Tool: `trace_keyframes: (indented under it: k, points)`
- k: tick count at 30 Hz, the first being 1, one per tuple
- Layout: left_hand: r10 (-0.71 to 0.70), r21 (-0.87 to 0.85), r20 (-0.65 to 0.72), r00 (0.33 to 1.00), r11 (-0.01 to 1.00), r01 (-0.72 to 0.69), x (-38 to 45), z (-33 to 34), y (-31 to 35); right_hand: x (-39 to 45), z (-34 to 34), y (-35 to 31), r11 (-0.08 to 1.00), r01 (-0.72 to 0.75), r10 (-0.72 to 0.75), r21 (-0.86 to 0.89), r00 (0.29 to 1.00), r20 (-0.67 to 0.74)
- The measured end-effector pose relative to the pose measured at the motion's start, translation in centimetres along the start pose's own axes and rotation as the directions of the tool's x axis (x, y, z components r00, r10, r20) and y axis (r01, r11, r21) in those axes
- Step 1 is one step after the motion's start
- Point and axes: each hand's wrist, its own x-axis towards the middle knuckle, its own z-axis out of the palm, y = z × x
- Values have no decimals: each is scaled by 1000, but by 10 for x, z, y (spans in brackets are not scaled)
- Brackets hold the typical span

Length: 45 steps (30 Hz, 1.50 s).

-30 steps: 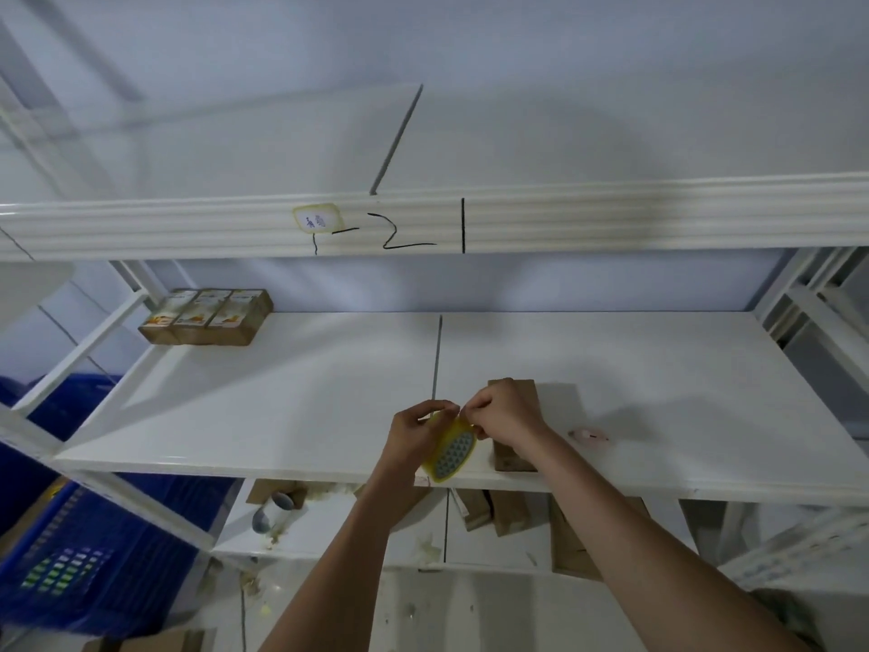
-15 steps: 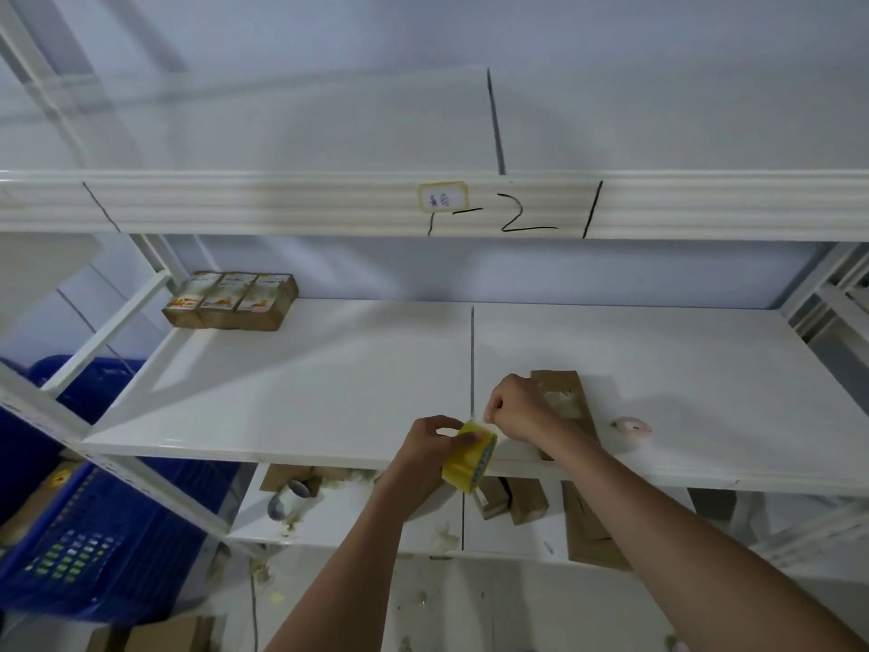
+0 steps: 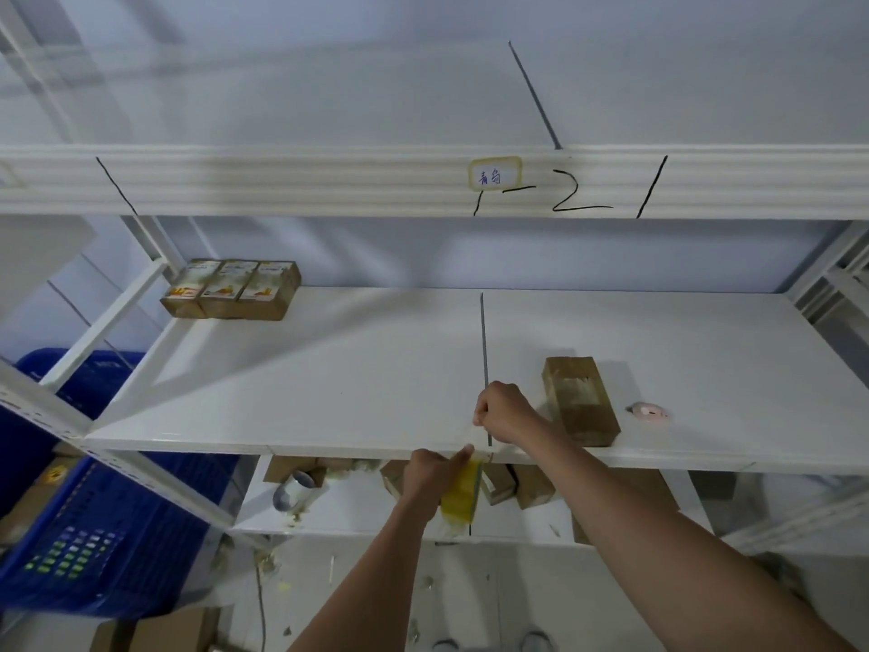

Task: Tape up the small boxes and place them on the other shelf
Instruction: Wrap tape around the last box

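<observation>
head camera: the left hand (image 3: 430,477) grips one yellow tape roll (image 3: 461,496) below the white shelf's (image 3: 329,392) front edge, while the right hand (image 3: 501,411) pinches the pulled-out tape end. one brown box (image 3: 579,400) lies just right of that hand; three printed boxes (image 3: 233,294) sit side by side at the shelf's back left corner.

blue crate (image 3: 94,524) on floor, lower left | pink object (image 3: 649,411) lying on middle shelf, right | handwritten label (image 3: 494,174) stuck on upper shelf edge
</observation>
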Motion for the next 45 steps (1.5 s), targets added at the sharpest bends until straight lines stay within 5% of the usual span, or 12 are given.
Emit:
trace_keyframes:
  k: [9, 25, 38, 41, 45]
  points:
    - [-48, -246, 47, 998, 968, 58, 13, 11, -21, 19, 23, -5, 998, -9, 11, -59, 999, 31]
    - [-177, -153, 16, 984, 972, 178, 32, 19, -17, 43, 39, 1, 996, -59, 62, -74, 997, 50]
    - [-119, -242, 59, 991, 962, 129, 32, 17, -19, 45, 38, 13, 987, -53, 29, -150, 987, -157]
    - [-75, -135, 67, 995, 987, 83, 29, 11, -19, 46, 28, 26, 988, -60, 26, -141, 973, -229]
    - [22, 239, -59, 998, 971, -8, 27, -12, -14, 43, 21, 37, 996, -1, -24, -90, 962, -274]
